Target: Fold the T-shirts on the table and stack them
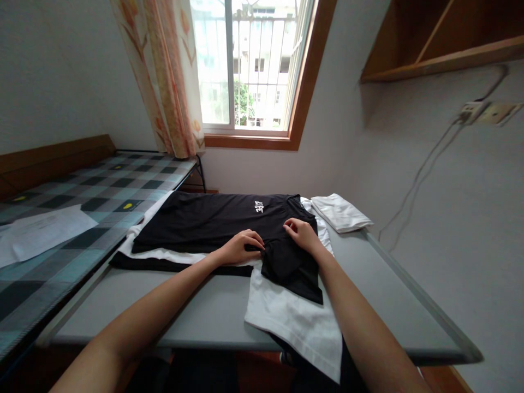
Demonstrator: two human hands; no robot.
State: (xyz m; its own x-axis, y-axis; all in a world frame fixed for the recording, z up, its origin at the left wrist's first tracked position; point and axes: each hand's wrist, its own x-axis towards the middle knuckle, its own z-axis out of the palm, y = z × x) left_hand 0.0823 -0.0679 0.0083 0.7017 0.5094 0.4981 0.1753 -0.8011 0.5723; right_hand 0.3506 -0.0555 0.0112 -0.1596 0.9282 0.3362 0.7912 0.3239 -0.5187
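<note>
Black shirt (216,221) beneath 2 hands (241,246) (303,236)

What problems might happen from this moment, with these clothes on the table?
The white sleeve hangs over the near edge of the table, so it might drag the layers crooked. The left hand and right hand are at the black shirt; tugging it may shift the white layer beneath. The folded white cloth, by the right edge, could slip off if bumped.

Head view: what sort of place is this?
Probably a bedroom or dorm room: a checked bed cover on the left, a curtain at the barred window, and a wooden wall shelf.
</note>
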